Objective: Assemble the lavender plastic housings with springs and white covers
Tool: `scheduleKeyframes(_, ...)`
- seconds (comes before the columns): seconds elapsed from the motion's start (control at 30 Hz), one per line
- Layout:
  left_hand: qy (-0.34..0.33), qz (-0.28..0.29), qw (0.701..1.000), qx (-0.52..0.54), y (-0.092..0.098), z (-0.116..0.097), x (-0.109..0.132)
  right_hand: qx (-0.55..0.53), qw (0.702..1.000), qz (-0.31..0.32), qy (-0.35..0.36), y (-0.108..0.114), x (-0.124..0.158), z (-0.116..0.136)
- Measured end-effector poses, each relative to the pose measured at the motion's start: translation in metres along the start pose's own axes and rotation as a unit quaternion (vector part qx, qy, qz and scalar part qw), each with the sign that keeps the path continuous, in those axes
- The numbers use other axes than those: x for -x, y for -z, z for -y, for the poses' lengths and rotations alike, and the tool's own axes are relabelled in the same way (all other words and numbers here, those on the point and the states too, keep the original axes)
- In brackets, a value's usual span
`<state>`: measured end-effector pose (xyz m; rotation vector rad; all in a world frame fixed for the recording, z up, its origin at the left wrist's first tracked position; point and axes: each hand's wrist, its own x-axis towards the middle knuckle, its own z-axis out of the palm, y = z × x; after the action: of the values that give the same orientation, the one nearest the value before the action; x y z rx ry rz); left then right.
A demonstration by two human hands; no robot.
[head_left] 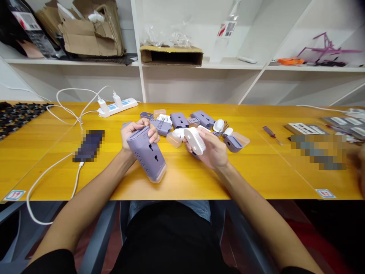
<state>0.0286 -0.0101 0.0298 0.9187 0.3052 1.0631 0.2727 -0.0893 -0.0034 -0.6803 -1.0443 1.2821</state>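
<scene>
Shelves: White shelves (pixel 196 82) behind the worktop carry flattened cardboard (pixel 91 34), an open box (pixel 171 56) and a clear spray bottle (pixel 226 28).

Worktop: The yellow wooden worktop (pixel 199 182) bears a power strip (pixel 114 107) with two white chargers (pixel 110 102), a pixelated phone (pixel 89 145) and a screwdriver (pixel 272 135).

Parts: Purple housings (pixel 179 120) and clear caps (pixel 174 139) lie scattered just beyond the hands.

Left hand (pixel 139 137): Grasps a purple travel adapter (pixel 146 154), held above the worktop, sockets facing up.

Right hand (pixel 208 149): Grasps a white ribbed oval piece (pixel 194 140), fingers wrapped around it, close beside the adapter.

Writing: No brand or word is legible; the sticker (pixel 325 193) on the worktop edge is too small to read.
</scene>
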Motion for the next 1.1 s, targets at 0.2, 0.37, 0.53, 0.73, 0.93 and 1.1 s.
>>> scheduleKeyframes(0.2, 0.013, -0.024, 1.000, 0.005, 0.000, 0.009, -0.002, 0.035, 0.999, 0.013, -0.001, -0.005, 0.004, -0.006)
scheduleKeyframes(0.37, 0.016, -0.034, 0.999, -0.003, -0.001, 0.014, -0.002, 0.097, 0.994, 0.039, 0.030, -0.010, 0.006, -0.016)
scheduleKeyframes(0.53, -0.003, -0.043, 0.999, 0.000, -0.004, 0.016, -0.001, 0.114, 0.991, 0.054, 0.041, -0.016, 0.009, -0.033)
scheduleKeyframes(0.73, -0.042, -0.058, 0.997, -0.001, -0.008, 0.016, 0.001, 0.116, 0.991, 0.049, 0.041, -0.027, 0.010, -0.041)
scheduleKeyframes(0.93, -0.074, -0.010, 0.996, -0.043, -0.014, 0.019, 0.006, 0.173, 0.980, 0.045, 0.087, -0.028, 0.014, -0.041)
scheduleKeyframes(1.1, -0.097, -0.005, 0.992, -0.076, -0.012, 0.022, 0.007, 0.186, 0.974, 0.043, 0.119, -0.029, 0.018, -0.047)
